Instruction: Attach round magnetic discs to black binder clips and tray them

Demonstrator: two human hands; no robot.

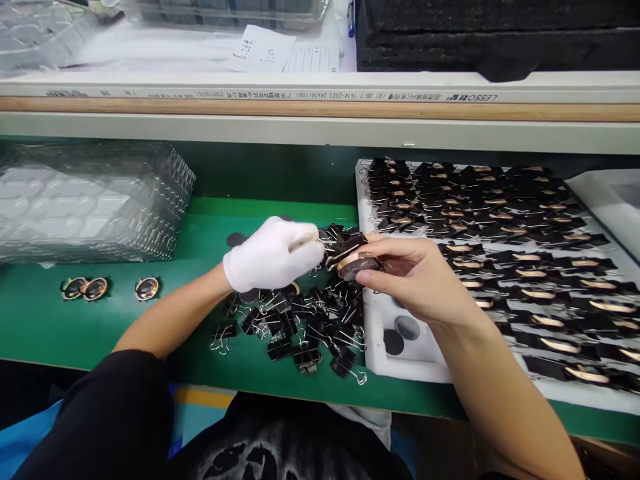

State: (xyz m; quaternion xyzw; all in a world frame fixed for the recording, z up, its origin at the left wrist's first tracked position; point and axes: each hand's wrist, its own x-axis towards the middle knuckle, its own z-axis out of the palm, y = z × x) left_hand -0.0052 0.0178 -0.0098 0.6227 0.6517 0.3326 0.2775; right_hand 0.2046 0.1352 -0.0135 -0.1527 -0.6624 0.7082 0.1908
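Observation:
My left hand [275, 257], in a white glove, is closed with its thumb and fingers pinched at the wire handles of a black binder clip [344, 245]. My bare right hand [417, 273] grips a round gold-rimmed piece [350, 268] with a dark disc against its face, thumb below and fingers above. The clip's jaws are at the piece's upper edge; whether they bite on it I cannot tell. Beneath both hands spreads a heap of black binder clips [300, 323] on the green tabletop [200, 343]. Loose dark discs [407, 327] lie in the white foam tray's near left corner.
The white foam tray [400, 370] on the right holds rows of clipped gold-rimmed pieces [545, 293]. At left stand stacked clear plastic trays [95, 207], with gold-rimmed pieces [147, 289] in front. A shelf edge [320, 130] crosses above the work area, bearing papers and black foam [500, 40].

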